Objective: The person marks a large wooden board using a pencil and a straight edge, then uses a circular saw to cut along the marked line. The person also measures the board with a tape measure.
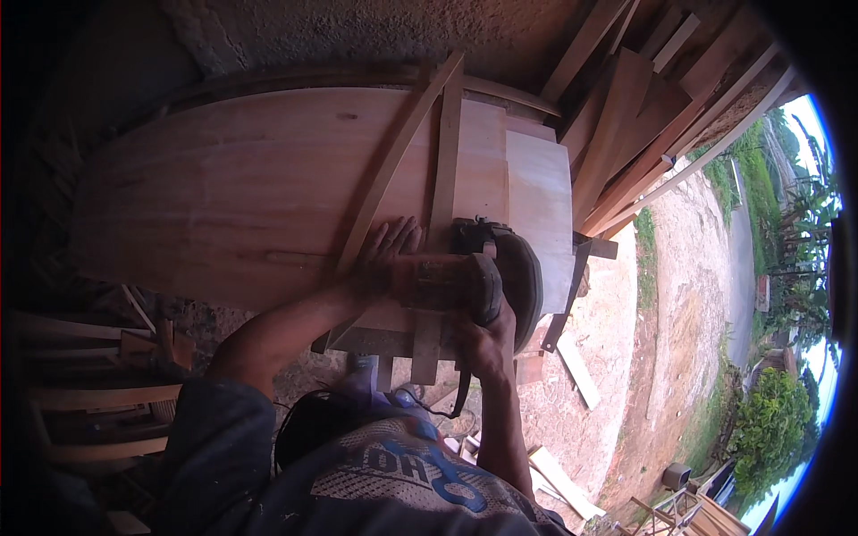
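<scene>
My right hand [487, 344] is wrapped round the rear handle of a dark corded power tool [442, 282]. It has a barrel-shaped motor housing and a rounded body on its right side; its working face is hidden, so I cannot tell its exact kind. The tool sits over the near right part of a wide, pale wooden panel [268, 179]. My left hand [395, 239] lies with fingers stretched beside the motor housing, at the lower end of a slanting wooden strip [402, 161]. A second, straighter strip [445, 170] crosses the panel and passes beneath the tool.
Long planks [617, 134] lean in a stack at the far right. A rough wall [357, 40] rises behind the panel. Wooden frames [107, 397] stand at the lower left. Offcuts [579, 371] lie on the ground. The tool's cord [460, 395] hangs near my body.
</scene>
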A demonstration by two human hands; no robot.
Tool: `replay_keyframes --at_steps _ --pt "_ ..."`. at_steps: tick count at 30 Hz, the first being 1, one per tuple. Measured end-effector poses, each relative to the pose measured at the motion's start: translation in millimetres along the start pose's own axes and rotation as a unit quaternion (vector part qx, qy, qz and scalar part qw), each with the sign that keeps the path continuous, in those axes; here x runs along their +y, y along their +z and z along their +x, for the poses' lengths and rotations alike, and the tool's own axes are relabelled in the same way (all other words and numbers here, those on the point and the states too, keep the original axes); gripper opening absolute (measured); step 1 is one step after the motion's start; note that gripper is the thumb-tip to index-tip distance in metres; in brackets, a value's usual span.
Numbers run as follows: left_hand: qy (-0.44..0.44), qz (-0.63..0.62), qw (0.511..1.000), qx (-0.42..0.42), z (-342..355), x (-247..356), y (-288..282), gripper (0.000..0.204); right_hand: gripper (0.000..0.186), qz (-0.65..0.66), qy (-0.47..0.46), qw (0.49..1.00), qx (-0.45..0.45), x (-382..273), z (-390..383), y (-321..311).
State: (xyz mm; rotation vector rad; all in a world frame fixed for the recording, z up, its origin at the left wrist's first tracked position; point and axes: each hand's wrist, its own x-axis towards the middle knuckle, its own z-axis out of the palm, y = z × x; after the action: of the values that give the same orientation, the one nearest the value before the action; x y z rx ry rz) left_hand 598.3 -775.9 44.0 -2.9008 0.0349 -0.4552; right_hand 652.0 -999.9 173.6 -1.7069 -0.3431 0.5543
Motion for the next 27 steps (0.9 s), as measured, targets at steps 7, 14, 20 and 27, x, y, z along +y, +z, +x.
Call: replay_keyframes --at_steps 7,14,20,27 --pt "0.003 0.020 0.999 -0.031 -0.5 -2.4 0.9 0.065 0.040 0.011 -0.013 1.000 -0.004 0.5 13.8 -0.2" --pt "0.030 -0.120 0.988 -0.091 3.8 -12.5 -27.7 0.070 0.041 0.007 -0.038 0.999 0.006 -4.6 31.2 1.7" --pt "0.006 -0.219 0.974 -0.048 0.9 -18.2 -31.5 0.071 0.041 -0.002 -0.037 0.999 -0.008 -8.6 51.3 4.2" --pt "-0.045 -0.342 0.939 0.010 18.0 -17.6 -59.9 0.055 0.042 0.009 -0.039 0.999 -0.010 -3.9 69.2 1.7"
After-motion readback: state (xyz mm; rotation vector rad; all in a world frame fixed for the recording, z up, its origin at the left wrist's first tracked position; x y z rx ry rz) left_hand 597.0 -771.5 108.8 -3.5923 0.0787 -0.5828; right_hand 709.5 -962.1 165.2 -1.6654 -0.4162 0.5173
